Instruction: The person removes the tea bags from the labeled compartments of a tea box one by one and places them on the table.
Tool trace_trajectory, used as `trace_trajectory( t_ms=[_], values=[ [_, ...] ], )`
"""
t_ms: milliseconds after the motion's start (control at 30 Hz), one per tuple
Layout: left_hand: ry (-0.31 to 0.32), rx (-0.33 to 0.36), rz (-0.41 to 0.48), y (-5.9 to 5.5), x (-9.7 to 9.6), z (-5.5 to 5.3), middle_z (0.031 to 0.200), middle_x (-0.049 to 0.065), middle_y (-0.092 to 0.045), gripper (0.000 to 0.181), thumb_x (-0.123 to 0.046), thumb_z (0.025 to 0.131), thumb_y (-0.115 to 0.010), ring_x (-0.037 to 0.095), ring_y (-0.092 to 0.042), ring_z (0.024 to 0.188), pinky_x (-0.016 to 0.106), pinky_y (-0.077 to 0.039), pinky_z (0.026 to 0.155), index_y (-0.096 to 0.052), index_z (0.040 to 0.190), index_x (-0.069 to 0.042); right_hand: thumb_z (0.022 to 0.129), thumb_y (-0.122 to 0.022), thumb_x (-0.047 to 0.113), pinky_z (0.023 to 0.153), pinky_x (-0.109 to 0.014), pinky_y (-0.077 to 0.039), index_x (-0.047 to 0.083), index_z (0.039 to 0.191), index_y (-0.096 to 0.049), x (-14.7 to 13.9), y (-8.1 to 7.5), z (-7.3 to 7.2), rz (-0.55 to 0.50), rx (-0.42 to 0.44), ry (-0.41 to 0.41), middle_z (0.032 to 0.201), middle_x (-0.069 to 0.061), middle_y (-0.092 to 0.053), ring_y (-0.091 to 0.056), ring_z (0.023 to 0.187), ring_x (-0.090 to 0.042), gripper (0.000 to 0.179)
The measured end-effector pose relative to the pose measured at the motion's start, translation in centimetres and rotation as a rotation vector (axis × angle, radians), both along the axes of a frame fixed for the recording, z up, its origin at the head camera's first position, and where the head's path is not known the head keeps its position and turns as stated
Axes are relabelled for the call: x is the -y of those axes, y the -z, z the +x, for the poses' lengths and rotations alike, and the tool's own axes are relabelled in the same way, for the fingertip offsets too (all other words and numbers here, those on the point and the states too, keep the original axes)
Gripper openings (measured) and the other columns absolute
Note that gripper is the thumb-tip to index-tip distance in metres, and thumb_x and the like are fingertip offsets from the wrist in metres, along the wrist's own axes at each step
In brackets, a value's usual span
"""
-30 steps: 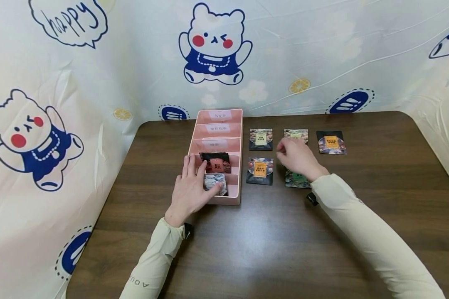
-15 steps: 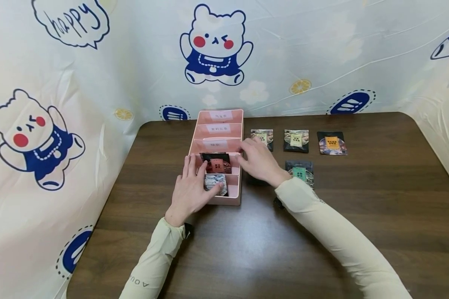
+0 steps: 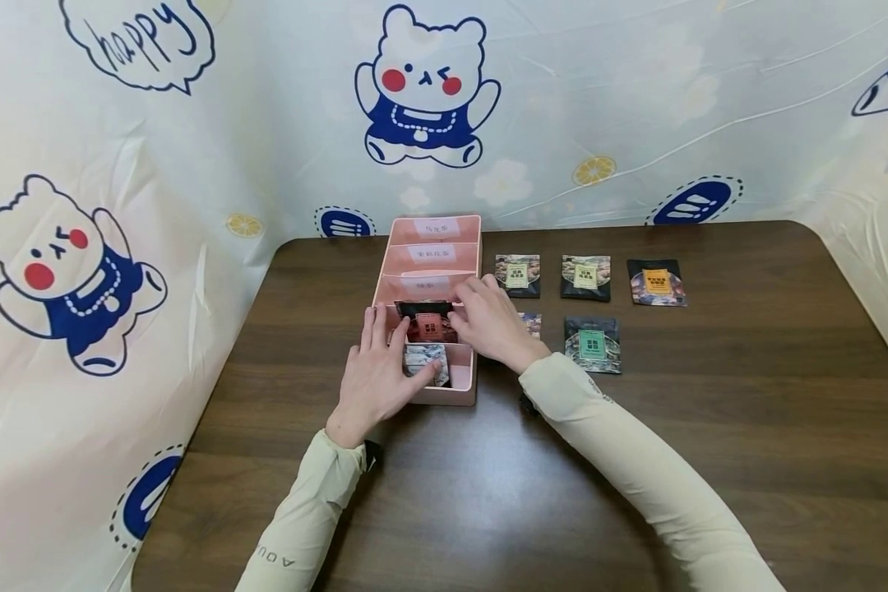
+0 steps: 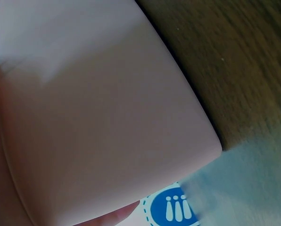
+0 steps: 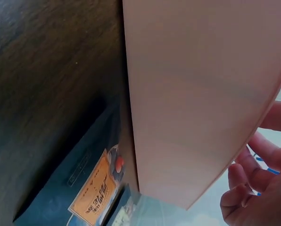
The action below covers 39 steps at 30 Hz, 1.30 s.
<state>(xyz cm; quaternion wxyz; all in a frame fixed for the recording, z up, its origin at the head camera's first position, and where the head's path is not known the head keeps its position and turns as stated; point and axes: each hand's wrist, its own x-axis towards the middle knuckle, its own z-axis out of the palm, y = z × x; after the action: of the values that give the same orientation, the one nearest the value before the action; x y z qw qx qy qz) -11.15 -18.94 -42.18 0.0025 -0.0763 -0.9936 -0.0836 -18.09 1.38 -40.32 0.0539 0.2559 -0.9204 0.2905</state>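
Note:
A pink divided box (image 3: pixel 444 396) with paper labels stands on the table. A black and red tea sachet (image 3: pixel 429 328) leans in its second compartment from the front; a blue-white sachet (image 3: pixel 424 362) sits in the front one. My left hand (image 3: pixel 373 382) rests on the box's left side, fingers extended, thumb over the blue-white sachet. My right hand (image 3: pixel 492 325) reaches over the right rim, curled fingers beside the right edge of the red sachet; I cannot tell whether they pinch it. Both wrist views mostly show the box's pink outer walls (image 4: pixel 107 103), (image 5: pixel 197 94).
Right of the box lie black sachets with pale yellow labels (image 3: pixel 518 276), (image 3: pixel 586 278), one with an orange label (image 3: pixel 657 283) and one with a green label (image 3: pixel 592 345). Another orange-labelled sachet (image 5: pixel 95 190) lies beside the box, mostly covered by the right hand in the head view. A printed cloth (image 3: pixel 533 107) hangs behind.
My right hand has moved left from above the loose sachets to the box, uncovering the green-labelled sachet and one yellow-labelled sachet. The left hand and the box have stayed in place.

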Motion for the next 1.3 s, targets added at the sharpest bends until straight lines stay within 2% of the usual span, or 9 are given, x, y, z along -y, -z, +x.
trace_trajectory(
  t_ms=[533,833,1033,1300],
  values=[
    [0.002,-0.001,0.008,0.0,0.06,0.13,0.163,0.017,-0.007,0.091,-0.077,0.083,-0.041,0.036,-0.005,0.151,0.066,-0.04,0.098,-0.04,0.147,-0.013,0.09,-0.064,0.017,0.082,-0.037,-0.042,0.011,0.101,-0.063,0.38,0.38,0.01,-0.012,-0.01,0.021,0.105,-0.004,-0.064,-0.047,0.092,-0.023,0.013],
    [0.006,-0.012,-0.013,-0.02,0.09,0.1,0.162,0.02,-0.011,0.088,-0.076,0.083,-0.041,0.038,-0.008,0.15,0.064,-0.042,0.097,-0.055,0.128,-0.002,0.09,-0.065,0.018,0.082,-0.035,-0.04,0.014,0.095,-0.062,0.57,0.35,0.53,-0.03,0.008,-0.017,0.102,-0.002,-0.06,-0.045,0.094,-0.022,0.007],
    [0.012,-0.023,-0.008,-0.05,0.05,0.07,0.161,0.02,-0.012,0.087,-0.076,0.084,-0.041,0.039,-0.01,0.149,0.064,-0.042,0.097,-0.056,0.126,-0.001,0.089,-0.065,0.017,0.075,-0.031,-0.04,0.013,0.095,-0.063,0.78,0.4,0.62,-0.042,0.015,-0.048,0.094,0.0,-0.066,-0.046,0.087,-0.02,0.007],
    [0.007,-0.011,-0.011,-0.18,-0.02,0.06,0.162,0.019,-0.01,0.087,-0.075,0.084,-0.042,0.037,-0.008,0.15,0.063,-0.043,0.097,-0.054,0.13,-0.003,0.088,-0.066,0.019,0.069,-0.03,-0.04,0.014,0.097,-0.068,0.88,0.82,0.61,0.006,0.024,-0.066,0.097,0.002,-0.072,-0.045,0.081,-0.019,0.01]
  ],
)
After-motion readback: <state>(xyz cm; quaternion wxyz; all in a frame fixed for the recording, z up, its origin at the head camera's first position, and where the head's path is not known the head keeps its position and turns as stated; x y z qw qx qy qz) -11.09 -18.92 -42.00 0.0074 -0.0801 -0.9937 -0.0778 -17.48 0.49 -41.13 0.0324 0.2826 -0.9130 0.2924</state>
